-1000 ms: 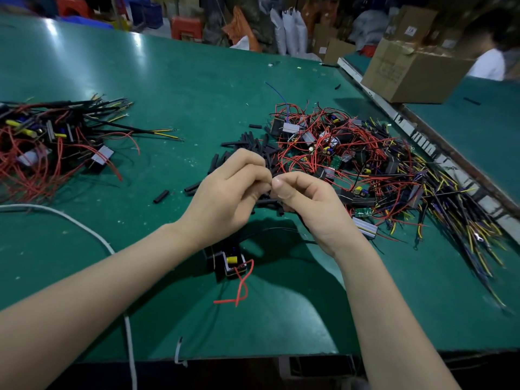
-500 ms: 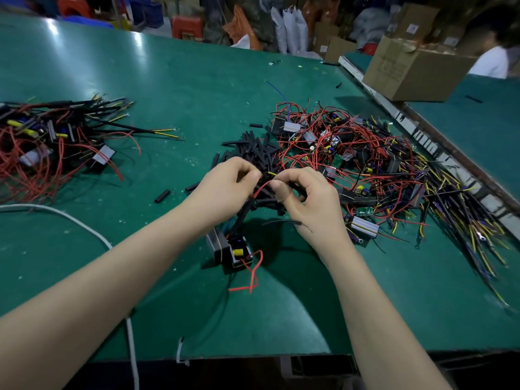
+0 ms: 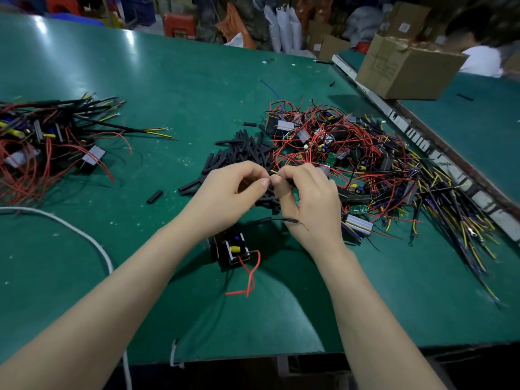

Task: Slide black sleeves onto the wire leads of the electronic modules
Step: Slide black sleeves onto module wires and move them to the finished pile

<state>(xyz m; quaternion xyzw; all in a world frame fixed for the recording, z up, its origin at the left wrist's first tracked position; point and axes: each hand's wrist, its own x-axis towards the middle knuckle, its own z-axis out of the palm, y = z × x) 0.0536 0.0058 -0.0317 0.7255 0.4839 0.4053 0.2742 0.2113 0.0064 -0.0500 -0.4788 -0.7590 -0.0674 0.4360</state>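
Head view: left hand (image 3: 230,192) and right hand (image 3: 306,198) meet fingertip to fingertip, both pinching yellow-tipped lead (image 3: 273,172); module (image 3: 235,249) on green table (image 3: 168,88) at 6 o'clock of hands, loose black sleeves (image 3: 242,153) at 12 o'clock.

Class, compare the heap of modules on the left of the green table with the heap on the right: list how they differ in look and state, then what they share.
1. The left heap is smaller; the right heap spreads wider.
2. The left heap's leads mostly wear black sleeves with yellow tips showing; the right heap shows many bare yellow and dark leads.
3. Loose black sleeves lie against the right heap, not the left heap.
Shared: both hold grey-cased modules tangled in red wire on the green table.
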